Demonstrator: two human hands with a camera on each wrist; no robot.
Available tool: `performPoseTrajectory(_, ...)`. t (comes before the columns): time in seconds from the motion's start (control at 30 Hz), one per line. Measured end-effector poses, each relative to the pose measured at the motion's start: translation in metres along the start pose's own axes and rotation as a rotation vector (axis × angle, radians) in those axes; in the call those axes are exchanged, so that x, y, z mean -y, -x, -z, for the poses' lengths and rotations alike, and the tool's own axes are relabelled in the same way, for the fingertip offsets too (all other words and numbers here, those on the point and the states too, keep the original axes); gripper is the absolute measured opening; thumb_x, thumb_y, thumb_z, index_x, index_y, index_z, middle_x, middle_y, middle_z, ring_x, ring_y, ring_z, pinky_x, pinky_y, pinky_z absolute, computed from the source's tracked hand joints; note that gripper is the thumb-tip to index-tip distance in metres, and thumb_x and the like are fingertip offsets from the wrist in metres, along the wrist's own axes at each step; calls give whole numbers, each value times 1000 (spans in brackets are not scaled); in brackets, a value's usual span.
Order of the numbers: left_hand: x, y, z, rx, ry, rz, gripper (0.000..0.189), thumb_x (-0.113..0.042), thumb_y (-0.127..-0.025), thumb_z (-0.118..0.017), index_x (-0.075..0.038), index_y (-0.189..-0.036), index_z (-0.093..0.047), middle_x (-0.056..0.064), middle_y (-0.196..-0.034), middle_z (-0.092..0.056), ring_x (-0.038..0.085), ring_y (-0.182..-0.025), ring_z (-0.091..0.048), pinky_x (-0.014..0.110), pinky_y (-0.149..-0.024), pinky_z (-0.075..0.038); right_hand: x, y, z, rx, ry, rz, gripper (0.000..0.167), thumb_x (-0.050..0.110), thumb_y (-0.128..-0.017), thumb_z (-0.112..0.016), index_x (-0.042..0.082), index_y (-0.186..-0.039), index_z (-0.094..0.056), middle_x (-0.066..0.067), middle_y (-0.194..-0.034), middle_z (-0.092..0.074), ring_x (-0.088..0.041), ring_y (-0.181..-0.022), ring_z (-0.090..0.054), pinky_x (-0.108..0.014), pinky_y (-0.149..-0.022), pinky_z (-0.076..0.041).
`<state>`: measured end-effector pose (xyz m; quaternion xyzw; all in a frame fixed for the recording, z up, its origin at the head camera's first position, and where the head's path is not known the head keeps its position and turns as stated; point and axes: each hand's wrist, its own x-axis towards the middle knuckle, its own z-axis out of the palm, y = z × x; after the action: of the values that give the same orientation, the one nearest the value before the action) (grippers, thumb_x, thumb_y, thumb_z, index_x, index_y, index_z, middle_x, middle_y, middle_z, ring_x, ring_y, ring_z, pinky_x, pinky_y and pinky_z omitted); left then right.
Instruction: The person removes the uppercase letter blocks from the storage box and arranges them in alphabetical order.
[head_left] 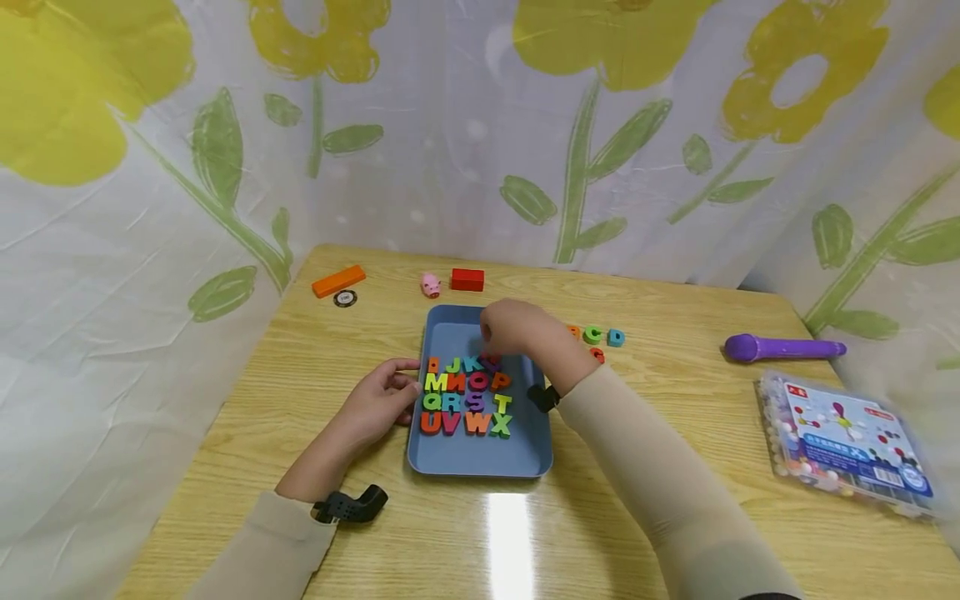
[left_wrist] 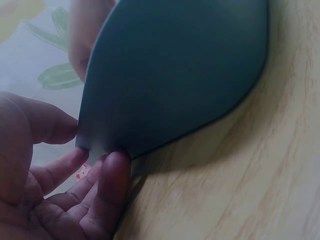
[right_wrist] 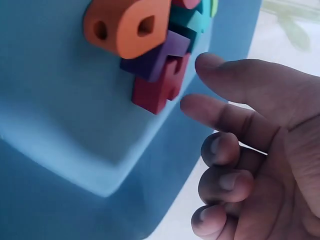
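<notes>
Red letter [right_wrist: 150, 95]: in the tray beside a purple letter [right_wrist: 156, 61], right of the K. Other letters [head_left: 475, 402]: coloured, in rows, tops toward the far end.

Tray [head_left: 480, 464]: blue, mid-desk, long axis running away from the person; blue floor showing at its near end and right side, wood beyond both long walls.

Right hand [head_left: 517, 325]: forearm slanting in from near right, hand over the tray's far right part; grip narrowly parted at thumb and forefinger, just beside the red letter, other fingers curled, nothing held.

Left hand [head_left: 381, 396]: at the left wall, grip loosely bent, fingertips touching the tray's outside.

Desk [head_left: 675, 310]: loose letters [head_left: 592, 335], right of tray; pig [head_left: 431, 285] and red block [head_left: 468, 280], beyond it; orange block [head_left: 338, 281] and chip [head_left: 346, 297], far left; purple rod [head_left: 787, 348] and box [head_left: 855, 442], right.
</notes>
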<state>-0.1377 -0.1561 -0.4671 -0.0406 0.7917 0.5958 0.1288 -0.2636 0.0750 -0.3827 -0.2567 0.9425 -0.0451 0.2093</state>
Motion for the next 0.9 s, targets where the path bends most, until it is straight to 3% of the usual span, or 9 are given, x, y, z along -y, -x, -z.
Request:
performPoseTrajectory(0.33, 0, 0, 0, 1, 5, -2, 45, -17, -111, -60, -8, -155, -53, 21, -129, -67, 20, -91, -68, 31, -76, -61, -5, -5, -5, 8, 6, -10, 14, 25, -102, -79, 11, -105, -77, -5, -100, -72, -23, -93, -63, -37, -84, -57)
performPoseTrajectory(0.6, 3, -2, -1, 6, -2, -7, 45, -17, -111, -59, -8, -155, -53, 20, -128, -67, 21, -91, -69, 32, -77, -61, -12, 1, -2, -40, 0, -17, 20, 20, -103, -74, 9, -119, -77, -9, -123, -74, -26, -103, -64, -43, -95, -59)
performPoseTrajectory(0.9, 2, -2, 0, 4, -2, 5, 44, -17, -112, -59, -9, -155, -53, 20, -128, -66, 22, -92, -68, 32, -77, -61, -18, 4, -5, 1, -12, -45, 15, 23, -99, -82, 9, -101, -77, -5, -100, -72, -24, -90, -63, -38, -81, -56)
